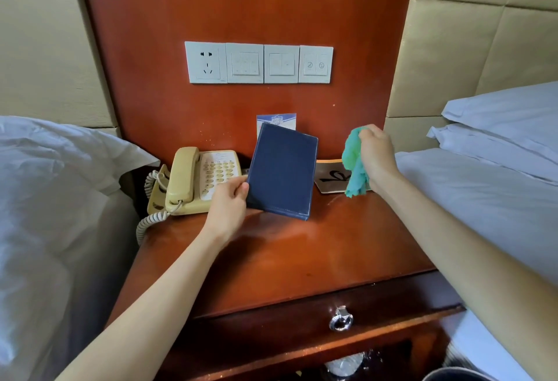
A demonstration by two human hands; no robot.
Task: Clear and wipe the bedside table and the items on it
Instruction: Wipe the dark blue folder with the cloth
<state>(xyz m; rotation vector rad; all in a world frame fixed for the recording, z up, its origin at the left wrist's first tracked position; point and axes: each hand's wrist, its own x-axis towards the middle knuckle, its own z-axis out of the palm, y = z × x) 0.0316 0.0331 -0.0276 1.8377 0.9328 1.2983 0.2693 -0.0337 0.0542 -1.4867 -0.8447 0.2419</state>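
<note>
A dark blue book [282,170] is held tilted above the bedside table [271,247], its lower corner close to the tabletop; whether that corner touches the wood cannot be told. The book's left edge is pinched by the left hand [228,202], thumb on the front cover, the other fingers hidden behind it.

Right of the book, a crumpled green cloth [355,163] is clutched in the right hand [377,154]. The fingers are curled tightly round the upper part of the cloth, and the loose end hangs down clear of the book. Cloth and book are near each other but apart.

Left of the book, a cream telephone [199,180] is seen resting on the table, handset in its cradle, with the coiled cord trailing off the table's left edge. Directly behind the book, a small blue and white card [276,121] is propped against the wooden wall panel, its lower part hidden by the book. Right of the book and beneath the hanging cloth, a tan card with a black bow mark [330,180] lies flat on the table.

Above the book, a row of white wall switches and a socket [259,63] is mounted on the panel. Below the book, a drawer with a metal ring pull [340,320] is noted in the table's front. White bedding is seen at both sides of the table.
</note>
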